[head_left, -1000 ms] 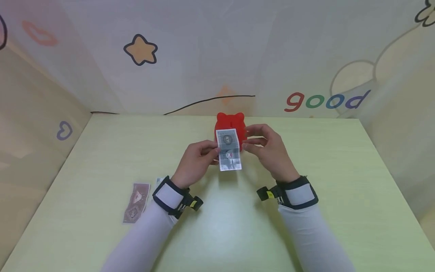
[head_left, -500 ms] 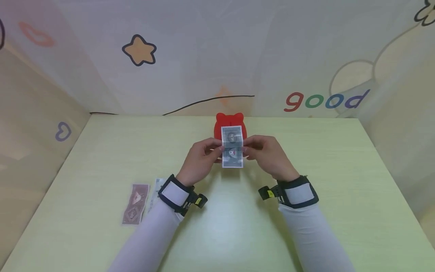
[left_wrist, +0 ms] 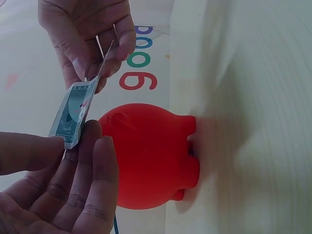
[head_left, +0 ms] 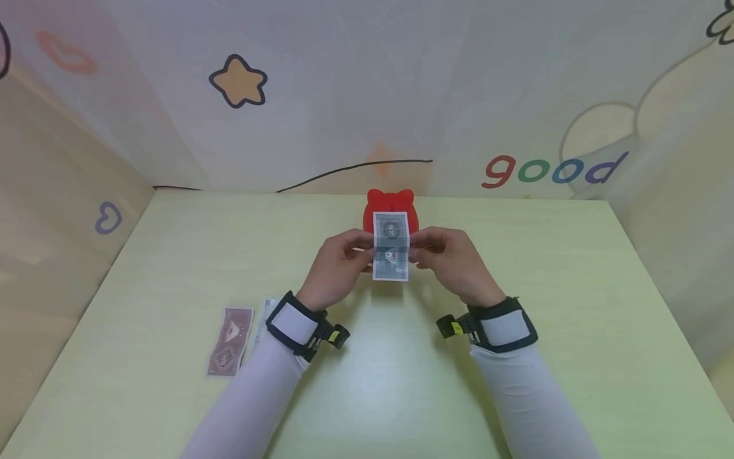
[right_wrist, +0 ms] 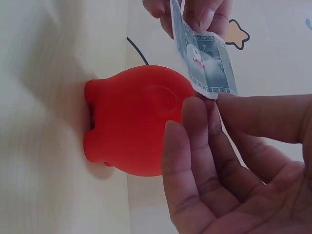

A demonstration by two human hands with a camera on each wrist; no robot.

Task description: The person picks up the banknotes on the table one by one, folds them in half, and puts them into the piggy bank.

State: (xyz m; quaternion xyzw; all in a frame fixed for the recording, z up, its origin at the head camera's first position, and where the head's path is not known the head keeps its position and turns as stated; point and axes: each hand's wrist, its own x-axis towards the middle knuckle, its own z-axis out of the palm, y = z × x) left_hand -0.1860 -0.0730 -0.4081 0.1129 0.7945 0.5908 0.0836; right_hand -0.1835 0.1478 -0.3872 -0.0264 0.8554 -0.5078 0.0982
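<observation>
A blue-grey play banknote (head_left: 391, 247) with a crease across its middle is held up in front of a red piggy bank (head_left: 392, 201). My left hand (head_left: 337, 266) pinches its left edge between thumb and fingers. At the opposite edge, my right hand (head_left: 455, 263) pinches it the same way. Both wrist views show the banknote (left_wrist: 75, 112) raised off the table, bent along its crease. The piggy bank (right_wrist: 139, 122) stands on its feet just behind the hands, and the note covers part of its body in the head view.
A brownish-pink banknote (head_left: 230, 342) lies on the table left of my left forearm. Another pale note (head_left: 265, 317) is beside it, partly hidden by the wrist strap. A printed curtain (head_left: 344, 95) rises behind the table's back edge.
My right hand has come lower and now grips the note's right edge. The note has shifted slightly right and up and been straightened. Over the last half second little differs.
</observation>
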